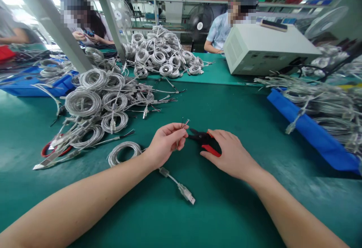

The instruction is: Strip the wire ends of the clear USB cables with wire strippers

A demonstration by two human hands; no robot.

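Pinched in my left hand (170, 139) is the stripped end of a USB cable (124, 150), its thin bare wires poking up past the fingertips. The coil of that cable lies under and beside my left forearm, and its USB plug (187, 194) rests on the table in front of me. My right hand (230, 150) grips red-handled wire cutters (204, 138). Their dark jaws point left, close beside the wire ends; whether they touch is too small to tell. The palm partly hides the handles.
Coiled cables (93, 97) are heaped at the left, near a pair of red-handled scissors (53, 148). Another heap (161, 53) lies farther back. Blue bins (308, 133) with cables flank the green table (226, 104). A grey metal box (271, 48) stands behind. Several people sit across.
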